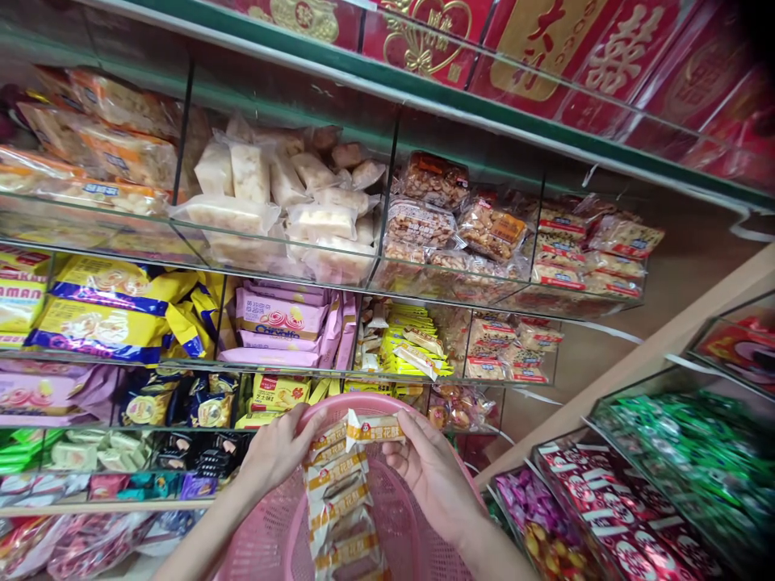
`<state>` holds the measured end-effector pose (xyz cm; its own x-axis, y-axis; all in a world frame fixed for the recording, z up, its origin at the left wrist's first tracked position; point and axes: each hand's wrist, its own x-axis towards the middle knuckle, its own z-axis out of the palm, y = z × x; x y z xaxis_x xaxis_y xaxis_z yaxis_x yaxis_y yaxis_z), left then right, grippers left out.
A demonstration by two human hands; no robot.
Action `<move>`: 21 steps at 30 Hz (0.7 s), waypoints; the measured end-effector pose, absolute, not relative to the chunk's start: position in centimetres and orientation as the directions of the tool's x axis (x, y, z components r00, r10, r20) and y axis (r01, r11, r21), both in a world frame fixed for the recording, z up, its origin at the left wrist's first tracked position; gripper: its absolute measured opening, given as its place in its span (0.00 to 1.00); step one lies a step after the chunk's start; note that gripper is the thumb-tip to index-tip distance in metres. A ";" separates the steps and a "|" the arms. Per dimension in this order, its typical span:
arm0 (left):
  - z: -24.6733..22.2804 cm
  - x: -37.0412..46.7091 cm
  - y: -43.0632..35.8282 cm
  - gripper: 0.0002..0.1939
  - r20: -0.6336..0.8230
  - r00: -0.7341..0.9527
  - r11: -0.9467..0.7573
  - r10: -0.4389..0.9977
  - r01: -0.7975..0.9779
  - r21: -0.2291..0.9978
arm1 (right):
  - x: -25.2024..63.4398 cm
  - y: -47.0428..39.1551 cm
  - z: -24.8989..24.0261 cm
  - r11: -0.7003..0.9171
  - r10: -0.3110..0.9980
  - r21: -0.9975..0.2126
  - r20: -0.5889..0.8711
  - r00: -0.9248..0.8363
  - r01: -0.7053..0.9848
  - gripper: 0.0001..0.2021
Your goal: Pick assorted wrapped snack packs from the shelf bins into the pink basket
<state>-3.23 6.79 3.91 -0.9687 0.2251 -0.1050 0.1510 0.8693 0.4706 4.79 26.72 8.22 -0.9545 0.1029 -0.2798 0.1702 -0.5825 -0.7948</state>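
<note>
Left hand point(279, 449): fingers curled, pinching the left end of the top packet, forearm rising from the lower left.
Right hand point(433, 474): thumb and fingers closed on the right end of the same packet, palm turned toward the camera, forearm entering from the lower right.
Snack packets point(342, 476): a chain of white and orange wrappers joined end to end; top one held level between both hands, the rest hanging down into the basket.
Pink basket point(400, 524): plastic mesh, round rim, directly beneath both hands, low in the middle of the view.
Glass shelves point(387, 282): clear compartments in tiers just behind the basket, split by upright glass dividers.
Yellow bags point(115, 311): left compartment, middle tier.
Pink packs point(282, 323): stacked flat, next compartment to the right.
White wrapped blocks point(284, 202): heaped in the upper tier, centre.
Red boxes point(545, 48): gold lettering, along the top shelf above a green edge.
Candy bins point(635, 500): slanted trays at right, red, green and purple wrappers, well apart from the hands.
</note>
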 end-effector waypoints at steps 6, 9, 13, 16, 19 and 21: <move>4.3 -3.1 6.8 0.30 -0.117 -0.973 0.883 0.198 0.125 0.453 | 5.1 26.2 7.7 -0.536 0.067 -0.825 -0.256 -0.964 0.182 0.14; 4.3 -3.0 6.6 0.30 -0.112 -0.975 0.885 0.193 0.124 0.448 | 5.5 26.6 7.1 -0.433 0.005 -0.871 -0.260 -0.966 0.232 0.15; 4.2 -3.0 6.2 0.31 -0.114 -0.974 0.889 0.194 0.126 0.439 | 6.6 28.2 5.2 -0.116 -0.118 -0.926 -0.347 -0.930 0.360 0.17; 4.1 -3.0 6.0 0.32 -0.126 -0.974 0.896 0.191 0.120 0.428 | 7.7 29.4 2.7 0.125 -0.154 -0.907 -0.419 -0.895 0.403 0.18; 3.9 -3.1 6.2 0.31 -0.123 -0.973 0.893 0.197 0.126 0.432 | 8.5 29.9 0.1 0.252 -0.186 -0.872 -0.470 -0.863 0.420 0.19; 3.9 -3.1 6.3 0.31 -0.121 -0.973 0.893 0.197 0.127 0.432 | 8.7 29.6 -1.1 0.255 -0.195 -0.846 -0.519 -0.832 0.468 0.21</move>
<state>-3.15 6.34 3.91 -0.9730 0.1969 -0.1205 0.1271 0.8927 0.4324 8.68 29.61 -1.05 -0.8323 -0.1946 -0.5191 0.4679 0.2554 -0.8460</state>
